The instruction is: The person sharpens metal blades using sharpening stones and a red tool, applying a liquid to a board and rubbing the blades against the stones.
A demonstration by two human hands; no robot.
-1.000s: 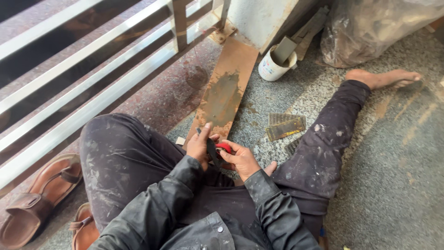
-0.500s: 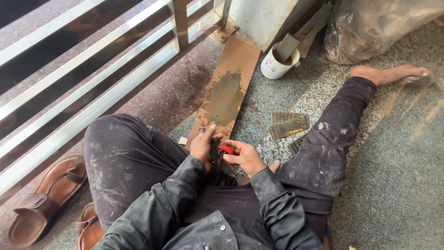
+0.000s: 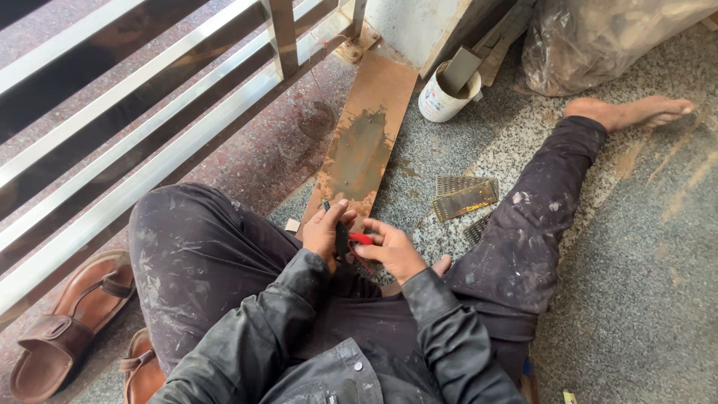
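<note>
Just beyond the grip lies a long brown board smeared with grey paste [image 3: 364, 150]. Farther off at its far end stands a white paint-stained bucket [image 3: 443, 99]. Right of the grip lie two notched metal trowel plates [image 3: 465, 197]. Well left and nearer sit brown leather sandals [image 3: 69, 322].

Dusty black jacket, paint-flecked dark trousers

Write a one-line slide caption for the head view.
Seated person's left hand and right hand grip a small red-and-black tool.
</note>
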